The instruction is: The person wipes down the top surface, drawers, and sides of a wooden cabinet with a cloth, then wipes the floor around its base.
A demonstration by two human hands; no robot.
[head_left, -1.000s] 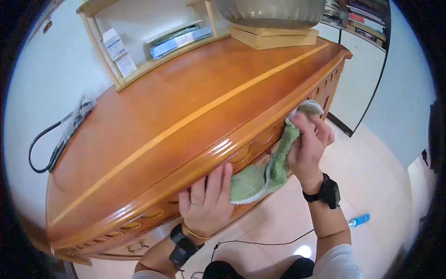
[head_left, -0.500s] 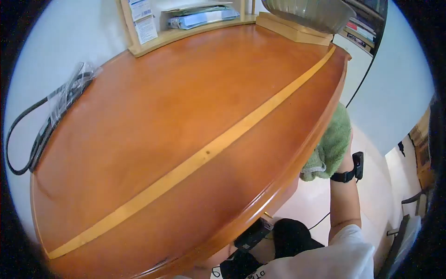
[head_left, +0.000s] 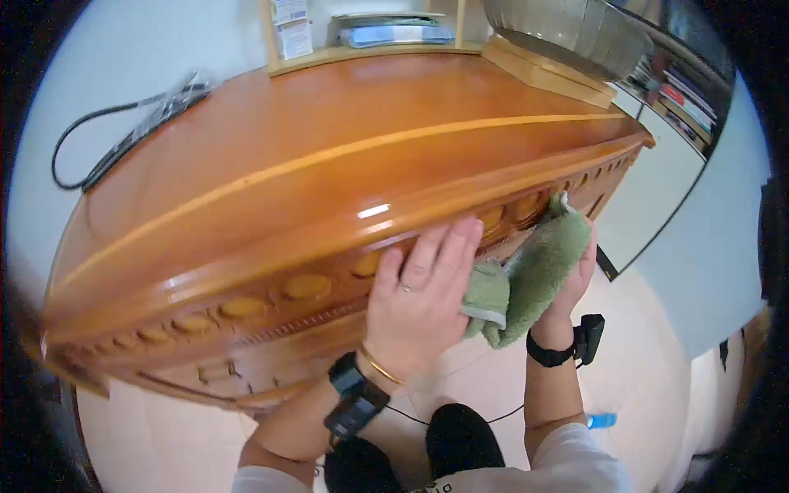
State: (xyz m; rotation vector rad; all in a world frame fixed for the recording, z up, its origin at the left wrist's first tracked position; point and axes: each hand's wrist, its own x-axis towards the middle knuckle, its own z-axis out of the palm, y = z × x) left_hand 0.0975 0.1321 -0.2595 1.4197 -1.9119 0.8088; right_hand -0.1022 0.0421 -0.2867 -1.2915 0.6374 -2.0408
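Observation:
A green towel (head_left: 546, 267) hangs folded over my right hand (head_left: 582, 271), whose fingers are mostly hidden behind it. The cloth lies close to the carved front of a wooden cabinet (head_left: 329, 193). My left hand (head_left: 423, 287), with a ring on one finger and a gold bangle at the wrist, has its fingers stretched out on the carved trim under the cabinet's front edge. One folded end of the towel is right beside this hand's fingers; I cannot tell whether they touch it.
A coiled black cable (head_left: 123, 140) in clear plastic lies at the top's left end. A large translucent bowl (head_left: 567, 37) stands on a wooden box (head_left: 542, 70) at the back right. Blue folders (head_left: 394, 35) rest on a small shelf behind. A blue object (head_left: 602, 421) lies on the floor.
My view has tilted down to the cabinet's front. My left hand has come into view on the carved trim. The towel in my right hand is now up against the front.

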